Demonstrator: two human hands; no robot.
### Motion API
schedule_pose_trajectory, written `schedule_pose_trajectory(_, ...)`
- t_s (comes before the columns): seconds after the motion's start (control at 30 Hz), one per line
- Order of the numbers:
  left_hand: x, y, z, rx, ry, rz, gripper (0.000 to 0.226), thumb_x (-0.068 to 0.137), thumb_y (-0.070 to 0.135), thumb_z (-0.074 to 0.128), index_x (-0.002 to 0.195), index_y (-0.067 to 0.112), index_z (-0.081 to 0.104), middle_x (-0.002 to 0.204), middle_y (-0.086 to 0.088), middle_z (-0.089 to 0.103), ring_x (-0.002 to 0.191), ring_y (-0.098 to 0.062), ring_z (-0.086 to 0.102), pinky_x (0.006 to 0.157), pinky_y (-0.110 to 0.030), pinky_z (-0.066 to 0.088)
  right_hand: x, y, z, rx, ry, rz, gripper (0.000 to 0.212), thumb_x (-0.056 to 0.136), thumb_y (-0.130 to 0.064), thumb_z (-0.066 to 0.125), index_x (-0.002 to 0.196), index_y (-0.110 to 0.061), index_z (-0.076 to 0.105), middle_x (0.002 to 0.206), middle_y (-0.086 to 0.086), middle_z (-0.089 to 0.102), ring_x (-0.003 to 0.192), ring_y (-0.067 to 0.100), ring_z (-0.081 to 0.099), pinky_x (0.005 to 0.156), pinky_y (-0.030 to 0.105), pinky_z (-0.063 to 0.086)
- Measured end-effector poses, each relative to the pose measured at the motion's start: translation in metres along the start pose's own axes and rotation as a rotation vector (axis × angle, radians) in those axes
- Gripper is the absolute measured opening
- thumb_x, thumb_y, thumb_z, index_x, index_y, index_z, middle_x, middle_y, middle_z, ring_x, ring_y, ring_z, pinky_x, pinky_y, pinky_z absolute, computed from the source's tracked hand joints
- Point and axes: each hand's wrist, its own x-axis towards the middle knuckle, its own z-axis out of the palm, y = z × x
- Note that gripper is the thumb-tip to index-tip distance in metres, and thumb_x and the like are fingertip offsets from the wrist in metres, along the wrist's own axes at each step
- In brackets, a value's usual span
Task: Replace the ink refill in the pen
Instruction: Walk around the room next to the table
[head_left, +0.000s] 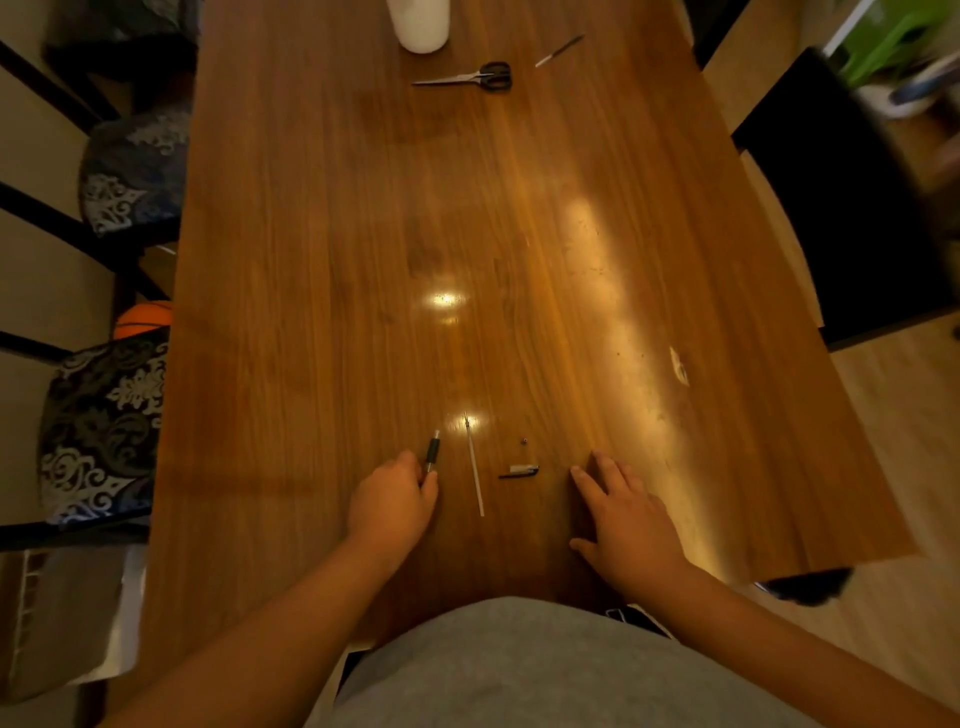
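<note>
Here, at the far left beside the long brown wooden table (322, 249), stand two chairs with dark cushions patterned in pale damask (104, 421), and an orange ball (143, 318) shows between them. Your left hand (392, 501) lies on the wood near your edge, its fingers closed around the lower end of the pen's front barrel with the black rubber grip (432, 453), which points away from you and lies on or just above the surface. Just to the right of it, the thin white ink refill (474, 465) lies loose on the table, tip away from you, touching neither hand. Further right sits a tiny dark part (524, 441), too small to identify, and nearer you the short grey-and-black rear piece of the pen with its clip (519, 471), lying crosswise. Your right hand (623, 519) rests flat on the tabletop, fingers spread, holding nothing, just right of that clip piece. At the far end of the table stand a white cylindrical container (418, 23), black-handled scissors (467, 77), and, to their right, a second slim dark pen (560, 50). A black chair (831, 208) is at the right side.
</note>
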Motion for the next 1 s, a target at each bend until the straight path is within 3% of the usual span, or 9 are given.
schedule_pose_trajectory(0.17,-0.004,-0.005,-0.003,-0.026,-0.001,0.047,0.035,0.089,0.057,0.049,0.078,0.025,0.052,0.066,0.005,0.058,0.058,-0.012,0.056,0.05,-0.03,0.048,-0.006,-0.006,-0.005,0.03,-0.002,0.016,0.091,0.079,-0.049,0.069,0.151,-0.032,0.017,0.163,0.002,0.006,0.149,0.027,0.011,0.113,0.045,0.032)
schedule_pose_trajectory(0.27,-0.013,-0.017,-0.007,-0.035,-0.043,0.038,0.041,0.087,0.064,0.046,0.08,0.025,0.055,0.068,0.003,0.063,0.061,-0.017,0.061,0.058,-0.037,0.056,-0.023,-0.015,-0.005,0.121,0.044,0.074,0.082,0.08,-0.051,0.066,0.149,-0.029,0.026,0.159,0.003,0.021,0.143,0.025,0.023,0.112,0.041,0.035)
schedule_pose_trajectory(0.37,-0.032,-0.035,-0.007,-0.08,-0.158,0.106,0.029,0.089,0.058,0.05,0.078,0.031,0.054,0.065,0.004,0.063,0.057,-0.012,0.061,0.054,-0.036,0.056,-0.056,-0.026,0.009,0.302,0.165,0.14,0.059,0.084,-0.047,0.062,0.137,-0.025,0.047,0.134,0.0,0.051,0.121,0.02,0.049,0.097,0.033,0.046)
schedule_pose_trajectory(0.47,-0.059,-0.052,-0.003,-0.124,-0.396,0.189,0.02,0.091,0.051,0.053,0.082,0.033,0.059,0.069,0.003,0.065,0.06,-0.01,0.063,0.053,-0.028,0.053,-0.096,-0.035,0.032,0.575,0.21,0.298,0.034,0.087,-0.038,0.065,0.117,-0.023,0.063,0.104,-0.005,0.066,0.091,0.011,0.061,0.077,0.025,0.049)
schedule_pose_trajectory(0.6,-0.092,-0.063,0.015,0.028,-0.621,0.3,0.024,0.091,0.046,0.055,0.08,0.027,0.062,0.069,0.003,0.065,0.066,-0.012,0.063,0.061,-0.033,0.052,-0.145,-0.03,0.075,0.749,0.106,0.463,0.017,0.088,-0.033,0.065,0.103,-0.024,0.067,0.096,-0.003,0.069,0.084,0.011,0.063,0.073,0.026,0.049)
schedule_pose_trajectory(0.73,-0.113,-0.05,0.041,0.199,-0.822,0.425,0.031,0.09,0.047,0.054,0.065,0.029,0.054,0.068,0.008,0.058,0.064,-0.009,0.055,0.053,-0.026,0.038,-0.201,-0.012,0.124,0.913,-0.004,0.646,0.013,0.089,-0.029,0.064,0.099,-0.02,0.066,0.096,0.001,0.069,0.085,0.015,0.064,0.071,0.028,0.048)
schedule_pose_trajectory(0.83,-0.126,-0.027,0.064,0.33,-0.884,0.489,0.035,0.089,0.046,0.05,0.079,0.016,0.064,0.087,-0.01,0.069,0.079,-0.024,0.063,0.063,-0.032,0.041,-0.251,0.009,0.166,1.04,-0.057,0.82,0.015,0.09,-0.029,0.063,0.095,-0.015,0.067,0.091,0.007,0.069,0.083,0.023,0.066,0.072,0.034,0.051)
schedule_pose_trajectory(0.9,-0.136,-0.01,0.08,0.384,-0.913,0.507,0.027,0.091,0.039,0.051,0.079,0.017,0.062,0.094,-0.015,0.069,0.088,-0.029,0.063,0.067,-0.032,0.039,-0.288,0.024,0.194,1.126,-0.059,0.94,0.016,0.091,-0.023,0.063,0.094,-0.009,0.068,0.089,0.015,0.07,0.081,0.03,0.067,0.07,0.036,0.051)
schedule_pose_trajectory(1.0,-0.154,0.019,0.108,0.419,-0.872,0.478,0.03,0.092,0.032,0.053,0.064,0.02,0.051,0.077,-0.007,0.062,0.082,-0.026,0.062,0.067,-0.028,0.039,-0.349,0.044,0.233,1.242,-0.056,1.094,0.021,0.091,-0.023,0.063,0.09,-0.002,0.067,0.086,0.024,0.071,0.068,0.029,0.066,0.061,0.034,0.046)
